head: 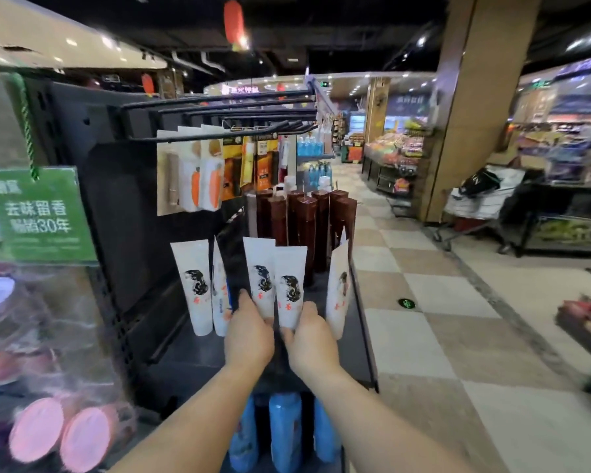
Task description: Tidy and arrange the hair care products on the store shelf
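Observation:
Several white hair-care tubes with a black-and-red print stand upright on a black shelf (pixel 198 356). My left hand (pixel 248 331) grips the foot of one white tube (pixel 260 278). Just to its right, my right hand (pixel 309 336) grips the foot of the neighbouring white tube (pixel 289 285). One more tube (pixel 193 285) stands at the left with a thin one beside it, and another (pixel 338 288) leans at the shelf's right edge. Dark brown tall boxes (pixel 307 230) stand in rows behind the tubes.
Black hooks (pixel 226 134) above the shelf carry carded packs (pixel 202 172). A green sign (pixel 35 216) hangs at the left over pink-lidded jars (pixel 65 435). Blue bottles (pixel 285 431) stand on the shelf below. The tiled aisle (pixel 440 319) runs along the right, with a trolley (pixel 481 203) by a pillar.

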### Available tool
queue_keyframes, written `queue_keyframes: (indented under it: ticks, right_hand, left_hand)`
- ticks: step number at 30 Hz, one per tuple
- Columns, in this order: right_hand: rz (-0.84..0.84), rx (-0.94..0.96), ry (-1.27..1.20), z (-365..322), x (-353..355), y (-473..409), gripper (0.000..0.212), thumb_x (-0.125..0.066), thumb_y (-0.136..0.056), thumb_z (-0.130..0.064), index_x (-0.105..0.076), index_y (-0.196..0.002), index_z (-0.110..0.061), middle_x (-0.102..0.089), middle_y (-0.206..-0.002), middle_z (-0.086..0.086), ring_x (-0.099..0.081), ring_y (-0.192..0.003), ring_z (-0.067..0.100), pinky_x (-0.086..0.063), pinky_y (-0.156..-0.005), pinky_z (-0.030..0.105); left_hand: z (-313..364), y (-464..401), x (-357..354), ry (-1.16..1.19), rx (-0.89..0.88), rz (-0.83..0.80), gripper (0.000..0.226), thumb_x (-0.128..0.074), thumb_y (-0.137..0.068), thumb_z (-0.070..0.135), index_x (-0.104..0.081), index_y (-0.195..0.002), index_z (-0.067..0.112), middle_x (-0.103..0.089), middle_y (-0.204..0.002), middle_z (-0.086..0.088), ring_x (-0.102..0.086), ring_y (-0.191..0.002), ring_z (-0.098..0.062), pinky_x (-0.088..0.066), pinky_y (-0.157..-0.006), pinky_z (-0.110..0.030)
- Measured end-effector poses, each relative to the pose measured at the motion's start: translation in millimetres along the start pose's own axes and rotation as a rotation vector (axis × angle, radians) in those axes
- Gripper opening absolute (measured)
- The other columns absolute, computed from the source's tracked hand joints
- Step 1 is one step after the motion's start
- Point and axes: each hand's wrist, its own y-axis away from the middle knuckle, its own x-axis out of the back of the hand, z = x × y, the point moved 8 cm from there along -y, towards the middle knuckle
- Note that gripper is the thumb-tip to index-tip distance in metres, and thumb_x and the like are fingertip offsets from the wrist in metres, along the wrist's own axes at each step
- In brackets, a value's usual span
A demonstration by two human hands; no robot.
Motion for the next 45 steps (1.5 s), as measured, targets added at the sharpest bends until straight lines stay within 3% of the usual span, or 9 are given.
queue_keyframes:
  ticks: [2,6,16,21,27,33,37,41,45]
  right_hand:
    - [-0.006,-0.005,-0.034,2,2,3,0.023,-0.047,-0.090,-0.033,-0.046,-0.103,-0.013,-0.060,-0.094,0.008,-0.052,-0.083,0.023,-0.045,-0.074,0.036]
    - [0.005,0.047,0.071,4,7,8,0.015,-0.053,-0.093,-0.022,-0.042,-0.101,-0.015,-0.059,-0.097,0.004,-0.058,-0.089,0.026,-0.040,-0.070,0.031]
    - [0.061,0.071,0.063,4,12,12,0.016,-0.053,-0.094,-0.018,-0.046,-0.107,-0.013,-0.060,-0.100,0.004,-0.059,-0.094,0.027,-0.040,-0.072,0.030]
    - [0.075,0.057,-0.010,0,16,21,0.014,-0.059,-0.091,-0.022,-0.053,-0.102,-0.016,-0.060,-0.092,-0.004,-0.061,-0.091,0.020,-0.042,-0.074,0.028]
    - [0.191,0.084,-0.247,-36,17,54,0.021,-0.059,-0.092,-0.022,-0.049,-0.110,-0.028,-0.059,-0.103,-0.013,-0.058,-0.095,0.003,-0.050,-0.090,0.028]
    - [-0.099,0.153,-0.161,-92,-66,32,0.051,-0.047,-0.097,-0.012,-0.031,-0.145,-0.017,-0.045,-0.125,-0.014,-0.044,-0.118,0.002,-0.029,-0.095,0.011]
    - [-0.110,0.020,-0.097,-83,-101,8,0.072,-0.045,-0.099,-0.020,0.002,-0.153,-0.016,-0.025,-0.156,0.001,-0.028,-0.140,0.011,-0.018,-0.113,0.020]
    - [-0.079,-0.007,-0.170,-78,-111,-7,0.073,-0.049,-0.094,-0.014,-0.005,-0.153,-0.019,-0.033,-0.152,0.010,-0.038,-0.136,0.026,-0.033,-0.112,0.039]
    - [-0.031,-0.026,-0.204,-72,-111,-9,0.062,-0.052,-0.092,-0.016,-0.024,-0.148,-0.023,-0.051,-0.134,0.005,-0.054,-0.118,0.017,-0.042,-0.105,0.034]
  left_hand:
    - [1,3,2,-0.056,-0.043,0.027,0.034,-0.057,-0.090,0.018,-0.047,-0.122,0.014,-0.063,-0.107,-0.004,-0.058,-0.104,-0.025,-0.048,-0.081,-0.037]
    - [-1,21,7,-0.093,-0.104,0.032,0.015,-0.056,-0.088,0.018,-0.053,-0.102,0.022,-0.061,-0.089,0.006,-0.058,-0.079,-0.016,-0.048,-0.067,-0.034]
    - [-2,30,16,-0.060,-0.110,0.044,0.014,-0.062,-0.086,0.024,-0.050,-0.095,0.023,-0.061,-0.083,0.007,-0.058,-0.078,-0.016,-0.052,-0.071,-0.037]
    - [-19,39,38,0.121,-0.088,0.104,0.035,-0.067,-0.085,0.032,-0.055,-0.116,0.022,-0.064,-0.107,0.008,-0.061,-0.099,-0.012,-0.050,-0.086,-0.030]
    - [-51,18,95,0.200,-0.073,0.379,0.025,-0.066,-0.084,0.024,-0.056,-0.105,0.016,-0.055,-0.102,-0.003,-0.058,-0.095,-0.024,-0.050,-0.084,-0.040]
    - [-69,-12,93,0.275,0.044,0.224,0.066,-0.057,-0.090,0.015,-0.025,-0.148,0.013,-0.037,-0.147,-0.011,-0.038,-0.134,-0.025,-0.033,-0.111,-0.042]
    - [-74,-30,84,0.287,0.064,0.113,0.077,-0.056,-0.088,0.010,-0.014,-0.151,0.024,-0.050,-0.140,-0.006,-0.052,-0.124,-0.022,-0.044,-0.102,-0.045]
    - [-85,-36,70,0.276,0.099,-0.018,0.085,-0.062,-0.085,0.022,-0.007,-0.150,0.033,-0.059,-0.131,0.002,-0.058,-0.116,-0.023,-0.045,-0.100,-0.047]
    - [-88,-34,70,0.144,0.078,0.044,0.065,-0.060,-0.084,0.029,-0.030,-0.141,0.031,-0.062,-0.127,0.007,-0.056,-0.118,-0.021,-0.034,-0.109,-0.049]
